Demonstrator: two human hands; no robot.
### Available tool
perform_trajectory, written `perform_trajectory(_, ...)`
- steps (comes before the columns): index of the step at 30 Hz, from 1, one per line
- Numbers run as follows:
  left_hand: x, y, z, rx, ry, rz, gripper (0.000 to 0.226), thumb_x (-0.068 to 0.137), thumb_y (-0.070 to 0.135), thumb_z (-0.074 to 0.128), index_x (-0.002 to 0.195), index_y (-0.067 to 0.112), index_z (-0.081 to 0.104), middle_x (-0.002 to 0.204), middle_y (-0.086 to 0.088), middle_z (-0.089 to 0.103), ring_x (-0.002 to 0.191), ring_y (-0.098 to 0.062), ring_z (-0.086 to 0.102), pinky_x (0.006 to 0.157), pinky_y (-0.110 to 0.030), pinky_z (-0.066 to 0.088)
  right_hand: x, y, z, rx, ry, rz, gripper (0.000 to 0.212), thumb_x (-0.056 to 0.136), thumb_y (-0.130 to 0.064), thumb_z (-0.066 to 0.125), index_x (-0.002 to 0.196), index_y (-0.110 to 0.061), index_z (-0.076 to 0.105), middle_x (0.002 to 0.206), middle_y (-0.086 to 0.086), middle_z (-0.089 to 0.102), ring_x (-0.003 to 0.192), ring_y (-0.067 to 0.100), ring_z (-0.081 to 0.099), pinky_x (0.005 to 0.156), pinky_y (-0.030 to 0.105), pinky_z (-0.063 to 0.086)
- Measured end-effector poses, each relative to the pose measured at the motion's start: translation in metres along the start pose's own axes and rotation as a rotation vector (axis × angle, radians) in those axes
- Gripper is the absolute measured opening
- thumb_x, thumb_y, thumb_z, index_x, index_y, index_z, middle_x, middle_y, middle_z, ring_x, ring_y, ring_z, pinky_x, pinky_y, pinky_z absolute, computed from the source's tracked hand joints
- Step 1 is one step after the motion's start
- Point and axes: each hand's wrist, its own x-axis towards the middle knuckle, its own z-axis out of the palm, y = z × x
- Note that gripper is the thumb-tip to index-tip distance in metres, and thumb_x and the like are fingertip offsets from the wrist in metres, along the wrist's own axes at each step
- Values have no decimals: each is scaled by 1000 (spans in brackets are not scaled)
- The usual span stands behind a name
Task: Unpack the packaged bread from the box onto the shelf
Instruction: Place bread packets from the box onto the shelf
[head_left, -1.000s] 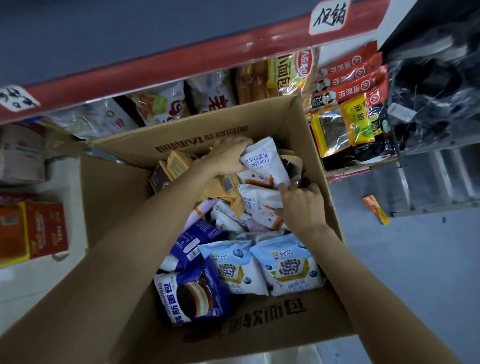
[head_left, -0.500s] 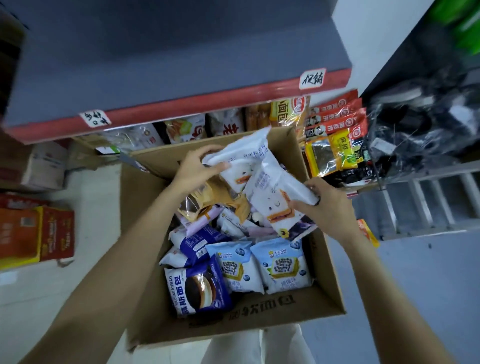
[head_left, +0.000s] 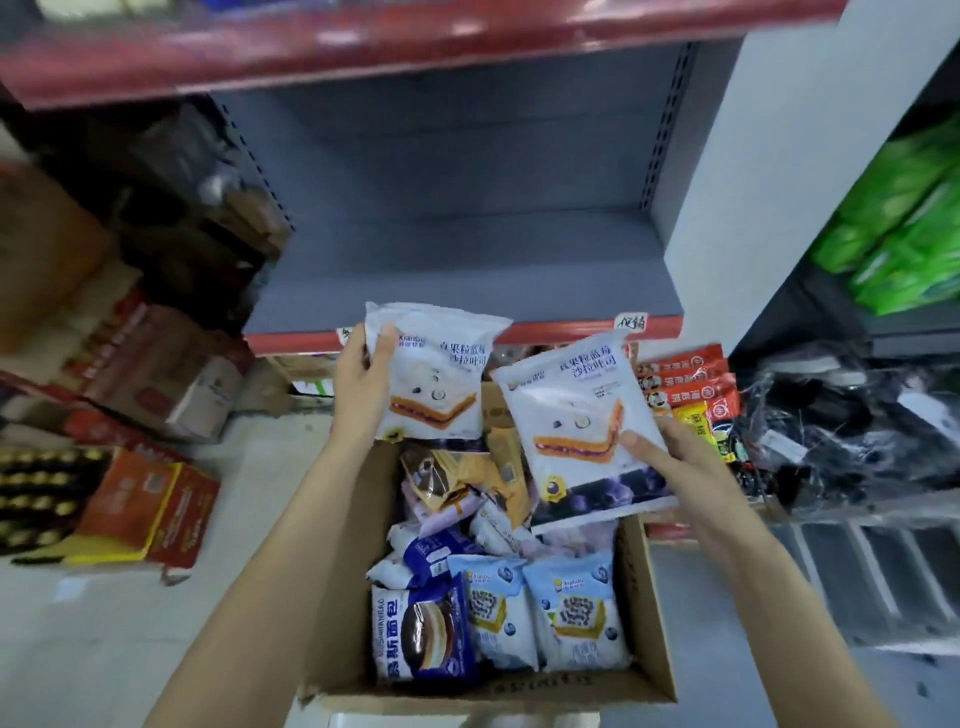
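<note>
Above the box (head_left: 644, 597), each hand pinches one white bread pack: left hand (head_left: 363, 374) thumb-over-front at the left pack (head_left: 434, 371) edge, right hand (head_left: 670, 462) at the right pack (head_left: 582, 421) lower corner. Beyond both grips sits the grey shelf (head_left: 467, 270) (bare where visible). Pref. lift w/ packs flat, set them at the back, label facing out, w/o squeezing the soft bread.
</note>
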Motion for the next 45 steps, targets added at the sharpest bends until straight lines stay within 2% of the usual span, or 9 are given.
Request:
perform_trajectory(6,13,90,-16,-18,126,141,18,101,29,42,86,22,50,84,1,50,72,0,47,69,-15,39,-1,-87,0,181,-125,-235,48,71,-44,73,114,-26,59,112,-9,70,104,7,65,93,34,46)
perform_trajectory(9,30,139,-19,-128,194,193,17,100,37,42,103,27,55,105,6,57,95,3,53,90,-21,40,5,-137,2,179,-148,-411,65,68,-54,74,124,-30,53,118,-18,65,114,5,58,97,36,43)
perform_trajectory(13,58,203,-6,-265,282,268,50,98,44,43,141,18,39,132,16,50,123,0,43,106,-26,34,17,-202,10,179,-65,-690,46,88,-17,59,130,-26,43,99,-35,65,94,-15,59,78,10,47)
perform_trajectory(17,87,268,18,-357,297,332,51,99,41,39,144,16,32,144,8,39,133,-11,34,107,-25,26,40,-258,16,173,88,-862,51,88,-8,62,132,-25,41,100,-15,66,73,2,60,57,15,48)
perform_trajectory(21,129,318,37,-362,241,396,31,100,40,40,124,20,44,103,23,49,91,10,49,81,-10,38,69,-312,11,106,113,-963,63,85,-9,67,136,-28,33,111,-20,59,91,-8,61,72,10,49)
perform_trajectory(24,166,334,51,-317,236,472,20,92,42,56,99,24,50,90,16,57,84,1,55,83,-24,47,95,-346,9,31,160,-994,70,84,-13,69,139,-27,28,114,-16,57,102,-4,58,83,13,48)
perform_trajectory(31,259,306,93,38,93,511,50,76,18,77,120,11,54,113,-2,64,103,-14,58,79,-15,40,179,-385,10,-160,304,-931,74,84,-9,67,143,-25,25,125,-4,52,84,13,53,60,12,43)
perform_trajectory(35,310,289,106,46,128,474,50,83,21,71,126,13,48,116,-3,63,110,-21,57,83,-23,41,221,-390,6,-336,308,-870,78,82,-9,68,142,-27,20,118,-1,54,87,20,56,69,30,44)
perform_trajectory(45,373,269,124,581,-114,432,123,75,18,75,144,20,-27,154,-13,23,131,-31,42,100,-37,39,268,-422,-16,-608,352,-699,69,78,-9,72,131,-15,28,96,5,58,81,25,58,72,33,47)
